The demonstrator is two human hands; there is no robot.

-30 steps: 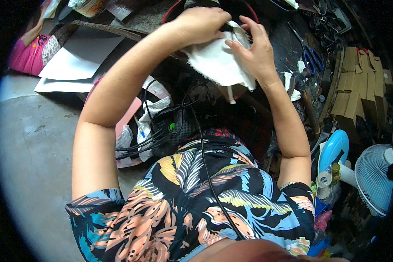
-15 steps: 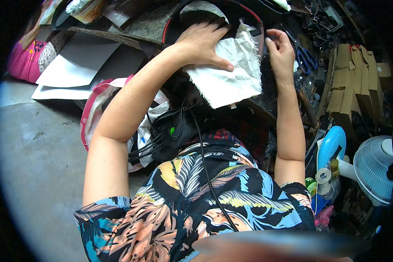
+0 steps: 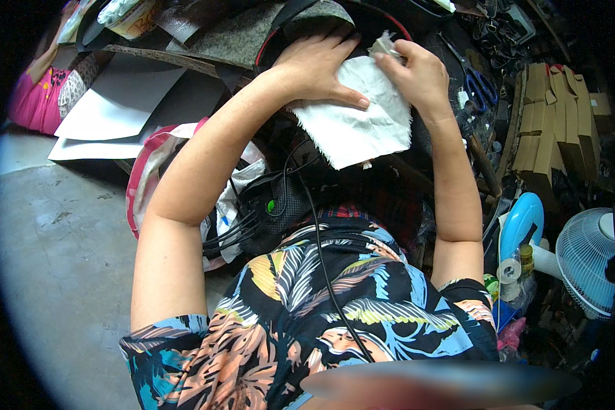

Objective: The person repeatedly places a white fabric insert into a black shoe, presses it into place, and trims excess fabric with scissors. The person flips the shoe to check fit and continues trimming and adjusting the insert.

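A white cloth [image 3: 355, 137] with frayed edges lies over a black piece with red edging [image 3: 261, 49]. Flat across the cloth's left part rests my left hand [image 3: 318, 68], fingers spread and the thumb stretched over the fabric. Its fingertips reach a rounded grey piece [image 3: 314, 22] at the top. My right hand [image 3: 420, 78] pinches the cloth's upper right corner between thumb and fingers, and that corner is bunched up. What lies under the cloth is mostly hidden.
Blue-handled scissors [image 3: 482, 92] lie right of my right hand. Folded cardboard [image 3: 557, 130] and a fan [image 3: 584, 263] stand farther right. White sheets [image 3: 119, 109] and a pink-trimmed bag [image 3: 137, 178] are at left. Another person's pink clothing [image 3: 37, 102] shows at far left.
My right hand has moved left from beside the cloth and taken hold of its upper corner, which is now bunched. My left hand stays nearly in place.
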